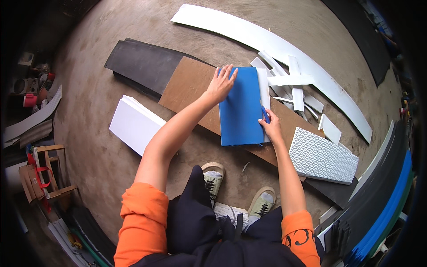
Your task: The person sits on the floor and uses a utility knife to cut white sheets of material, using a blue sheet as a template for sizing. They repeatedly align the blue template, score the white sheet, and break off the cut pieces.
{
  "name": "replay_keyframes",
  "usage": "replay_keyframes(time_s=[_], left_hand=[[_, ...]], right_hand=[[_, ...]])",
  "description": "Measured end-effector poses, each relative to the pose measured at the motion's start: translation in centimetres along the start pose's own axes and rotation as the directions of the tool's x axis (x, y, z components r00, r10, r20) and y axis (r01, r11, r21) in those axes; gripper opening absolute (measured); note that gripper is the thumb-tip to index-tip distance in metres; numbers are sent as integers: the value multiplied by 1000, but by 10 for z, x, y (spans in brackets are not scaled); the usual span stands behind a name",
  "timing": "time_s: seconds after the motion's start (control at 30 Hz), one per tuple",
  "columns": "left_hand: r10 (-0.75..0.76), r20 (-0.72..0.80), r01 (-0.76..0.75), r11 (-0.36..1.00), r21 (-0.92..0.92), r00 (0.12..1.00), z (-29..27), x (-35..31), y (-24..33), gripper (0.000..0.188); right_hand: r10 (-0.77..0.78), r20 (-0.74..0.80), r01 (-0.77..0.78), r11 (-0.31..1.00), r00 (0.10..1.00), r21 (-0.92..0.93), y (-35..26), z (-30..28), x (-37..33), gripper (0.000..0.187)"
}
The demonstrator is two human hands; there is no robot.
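Observation:
A blue rectangular sheet lies over a white sheet, whose edge shows along the right side. Both rest on a long brown board. My left hand presses on the blue sheet's upper left edge, fingers stretched out. At the sheet's right edge, my right hand is closed around a slim blue-handled tool, which looks like a utility knife; its blade cannot be made out.
White offcut strips lie in a heap right of the board, inside a long curved white sheet. A textured white block sits on the board's right end. White stacked sheets lie left, and rolled sheets line the right side.

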State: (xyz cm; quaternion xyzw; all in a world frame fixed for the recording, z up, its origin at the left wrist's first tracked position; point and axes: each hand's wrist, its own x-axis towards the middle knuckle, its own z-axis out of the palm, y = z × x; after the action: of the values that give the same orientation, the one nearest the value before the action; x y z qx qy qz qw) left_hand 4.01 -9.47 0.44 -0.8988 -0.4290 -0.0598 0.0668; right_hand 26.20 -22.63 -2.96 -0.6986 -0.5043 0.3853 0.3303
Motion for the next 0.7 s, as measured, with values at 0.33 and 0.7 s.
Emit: replay_keyframes(time_s=[0.33, 0.7], left_hand=[[70, 153, -25, 960, -278, 986, -26, -101, 118, 108], [53, 361, 123, 886, -447, 931, -35, -47, 85, 103]], right_hand=[[50, 40, -53, 996, 998, 69, 4, 0, -1, 51], [-65, 6, 65, 998, 998, 18, 11, -2, 0, 41]])
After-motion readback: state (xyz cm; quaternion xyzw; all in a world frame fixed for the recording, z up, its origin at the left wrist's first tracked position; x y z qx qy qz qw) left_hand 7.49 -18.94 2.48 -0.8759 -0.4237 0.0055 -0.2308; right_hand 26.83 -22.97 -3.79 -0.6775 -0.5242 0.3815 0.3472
